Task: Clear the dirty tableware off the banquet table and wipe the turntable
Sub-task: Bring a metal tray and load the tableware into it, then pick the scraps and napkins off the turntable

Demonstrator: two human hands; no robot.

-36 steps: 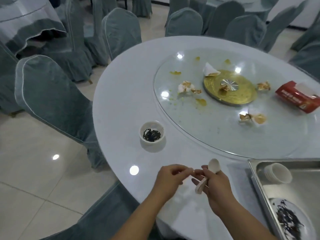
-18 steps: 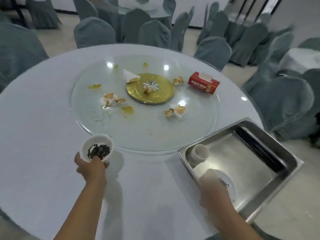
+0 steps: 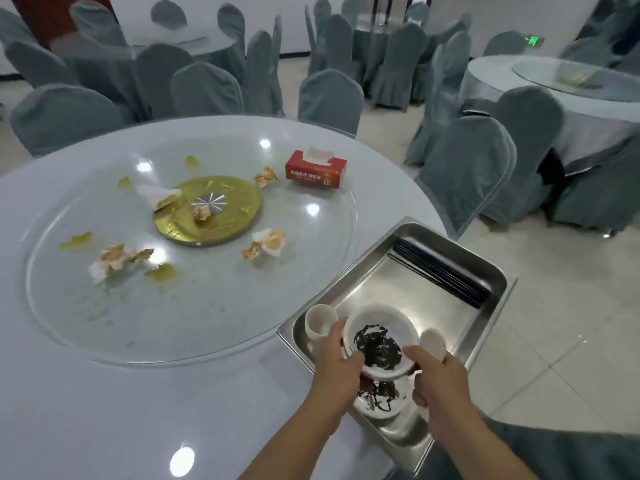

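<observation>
Over the steel tray (image 3: 485, 271), both hands grip a dirty bowl (image 3: 377, 341).

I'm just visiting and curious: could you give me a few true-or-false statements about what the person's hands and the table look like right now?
1. Both hands hold the white bowl over the metal tray. True: the left hand and right hand grip its rim.
2. The bowl is clean. False: it has dark residue inside.
3. The red tissue box sits in the tray. False: it rests on the glass turntable.
4. Black chopsticks lie in the tray. True.
5. The turntable is wiped. False: crumpled napkins and yellow spills remain.
</observation>
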